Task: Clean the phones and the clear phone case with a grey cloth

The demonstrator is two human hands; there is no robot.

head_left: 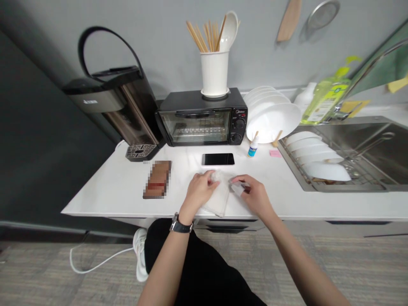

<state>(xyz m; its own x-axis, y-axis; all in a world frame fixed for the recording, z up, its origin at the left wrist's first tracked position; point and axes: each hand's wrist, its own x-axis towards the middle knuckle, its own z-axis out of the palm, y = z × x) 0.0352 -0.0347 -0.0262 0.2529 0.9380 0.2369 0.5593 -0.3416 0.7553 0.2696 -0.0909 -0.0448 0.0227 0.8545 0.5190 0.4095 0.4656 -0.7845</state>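
On the counter lies a clear, flat phone case (218,205) with a whitish corner. My left hand (201,187), a black-strapped watch on its wrist, is closed on the case's upper left part, thumb and fingers at the far end. Just to the right, my right hand (253,193) pinches a small translucent white piece (237,187), slightly blurred; I cannot make out whether it is tissue or film. Beyond both hands lies a dark-screened phone (218,159). A small bottle with a blue label (253,149) stands behind my right hand.
A pixelated brown item (157,180) lies at left. Behind are a water dispenser (127,110), a toaster oven (200,121) bearing a cup of chopsticks (214,72), and racked plates (274,121). Right: a pink note (275,153) and a sink (379,148) with bowls. The counter's front edge (127,216) is near.
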